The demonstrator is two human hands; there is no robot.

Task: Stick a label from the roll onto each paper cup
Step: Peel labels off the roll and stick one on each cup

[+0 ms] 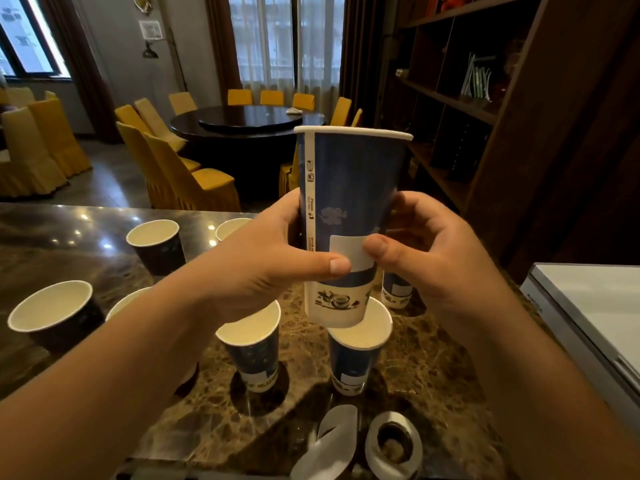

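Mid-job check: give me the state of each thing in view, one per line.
Held cup: upright, lifted off the counter, white label on its side.
Left hand: grips the cup, thumb on the label.
Right hand: holds the cup, thumb pressing the label.
Cup front right: standing, labelled.
Label roll: lying flat, backing strip trailing loose.

One head-worn wide-angle view looks forward and slightly down, close over the desk [433,368], with both forearms reaching in from the bottom edge and a dining room beyond.
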